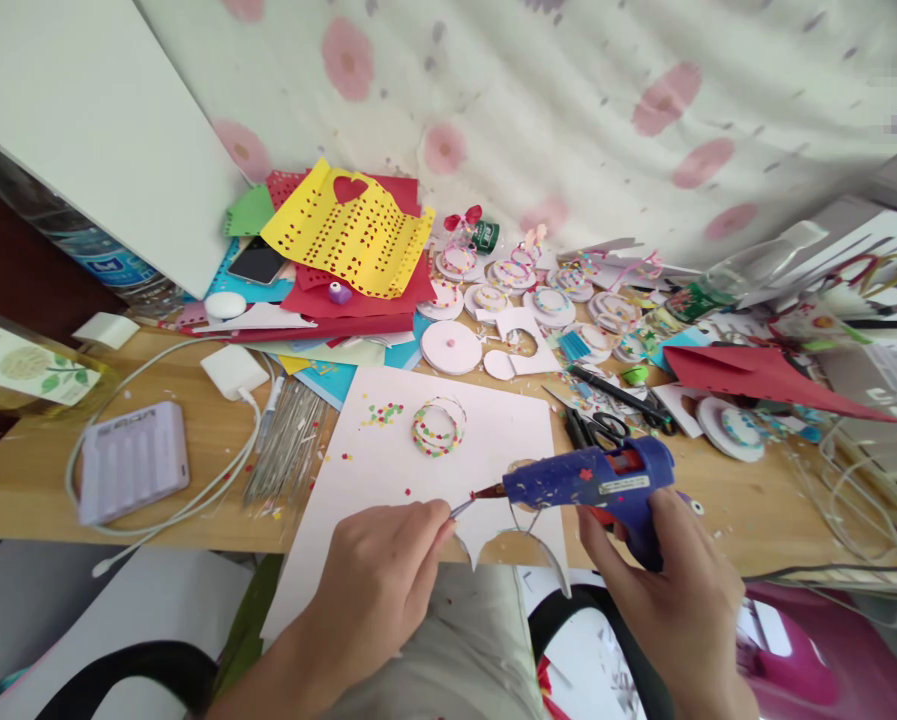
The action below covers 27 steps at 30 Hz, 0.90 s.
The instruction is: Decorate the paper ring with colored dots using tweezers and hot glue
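My right hand (673,580) is closed round the handle of a blue hot glue gun (590,480), whose red nozzle points left. My left hand (380,570) pinches a thin silvery stick (461,508) and holds its tip at the nozzle. Both hands hover over the near edge of a large white sheet (388,470) with round cut-outs along that edge. On the sheet lies a clear ring (438,427) dotted with coloured confetti, beside a scatter of loose confetti dots (383,412).
Several white discs with decorated rings (493,290) crowd the back of the wooden desk, behind black scissors (594,428) and a red paper sheet (755,378). A punched yellow sheet (350,235) tops a paper pile. At left sit a lilac box (131,460), a white charger (232,368) and its cable.
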### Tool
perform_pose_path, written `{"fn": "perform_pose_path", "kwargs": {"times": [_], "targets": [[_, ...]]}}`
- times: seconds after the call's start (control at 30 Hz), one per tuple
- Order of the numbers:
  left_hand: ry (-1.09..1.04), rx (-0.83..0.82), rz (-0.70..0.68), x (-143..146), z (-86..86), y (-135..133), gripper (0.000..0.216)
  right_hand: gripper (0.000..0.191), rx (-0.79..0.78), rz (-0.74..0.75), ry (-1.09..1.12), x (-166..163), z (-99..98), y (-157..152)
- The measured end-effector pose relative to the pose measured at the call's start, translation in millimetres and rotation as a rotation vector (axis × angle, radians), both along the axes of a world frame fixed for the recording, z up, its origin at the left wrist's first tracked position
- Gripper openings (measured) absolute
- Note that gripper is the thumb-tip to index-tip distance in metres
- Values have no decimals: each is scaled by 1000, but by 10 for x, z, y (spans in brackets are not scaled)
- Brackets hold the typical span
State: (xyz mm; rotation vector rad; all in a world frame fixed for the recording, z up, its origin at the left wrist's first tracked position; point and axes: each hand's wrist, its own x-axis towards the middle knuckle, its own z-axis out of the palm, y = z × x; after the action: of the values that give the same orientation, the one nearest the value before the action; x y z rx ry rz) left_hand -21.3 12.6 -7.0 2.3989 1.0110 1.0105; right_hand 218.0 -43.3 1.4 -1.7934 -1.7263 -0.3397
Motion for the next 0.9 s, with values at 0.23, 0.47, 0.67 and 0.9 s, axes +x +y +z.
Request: {"fn": "perform_pose_path", "kwargs": {"times": [0.23,0.47,0.67,0.9], "targets": [[14,12,6,-9,-8,-4,17,20,18,18,-37,24,0,-11],[11,15,2,8,7,-2,17,21,-3,20,-51,36,0,-15],[13,10,-3,-8,-21,-14,16,23,0,-27,-4,-45,60,6],[11,-12,9,-14,-51,-18,16,29,-11,-78,33,-97,64,32]]}}
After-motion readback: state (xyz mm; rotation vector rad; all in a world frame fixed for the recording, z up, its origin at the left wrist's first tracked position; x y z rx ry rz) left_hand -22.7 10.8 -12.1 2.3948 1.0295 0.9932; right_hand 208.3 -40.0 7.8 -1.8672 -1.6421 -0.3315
